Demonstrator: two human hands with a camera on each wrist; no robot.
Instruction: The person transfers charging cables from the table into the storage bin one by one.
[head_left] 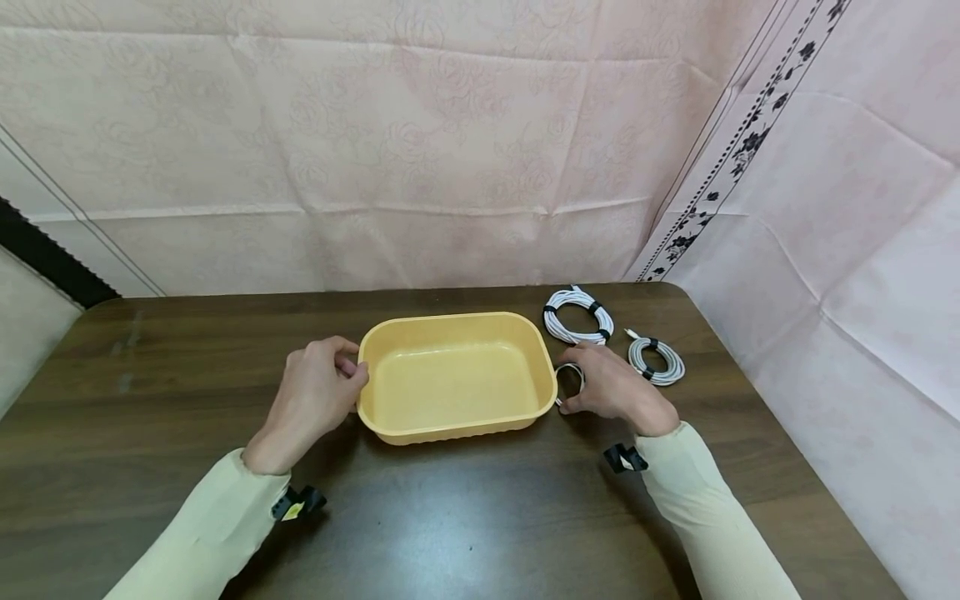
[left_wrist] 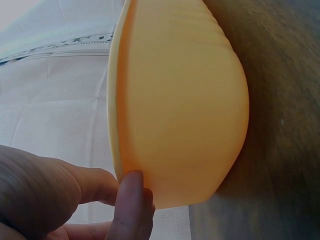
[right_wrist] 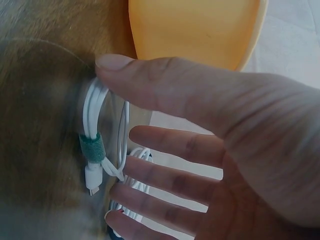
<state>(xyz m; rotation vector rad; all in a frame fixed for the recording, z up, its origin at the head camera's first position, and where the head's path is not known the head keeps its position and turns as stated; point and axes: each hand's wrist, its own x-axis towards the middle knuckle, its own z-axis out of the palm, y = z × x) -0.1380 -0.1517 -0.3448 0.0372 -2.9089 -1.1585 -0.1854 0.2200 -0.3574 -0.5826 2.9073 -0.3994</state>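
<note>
A yellow plastic tub (head_left: 457, 383) stands on the brown table. My left hand (head_left: 318, 387) pinches the tub's left rim, one fingertip (left_wrist: 131, 192) against the outer wall under the lip. Just beyond the tub's right end, my right hand (head_left: 611, 385) spreads around a small coil of white cable (right_wrist: 93, 112). The thumb (right_wrist: 117, 65) overlaps one end of the coil, and the straight fingers (right_wrist: 165, 175) lie along its far side, spaced apart. A green strap (right_wrist: 92, 148) binds this coil close to its plug (right_wrist: 93, 180). Part of the coil is hidden by the thumb.
Behind my right hand lies a larger white cable coil (head_left: 558, 321) with black ties. Another tied coil (head_left: 675, 367) lies right of that hand. The table (head_left: 420, 525) meets a pale cloth-covered wall (head_left: 420, 167) at the back and a second one (head_left: 862, 275) at right.
</note>
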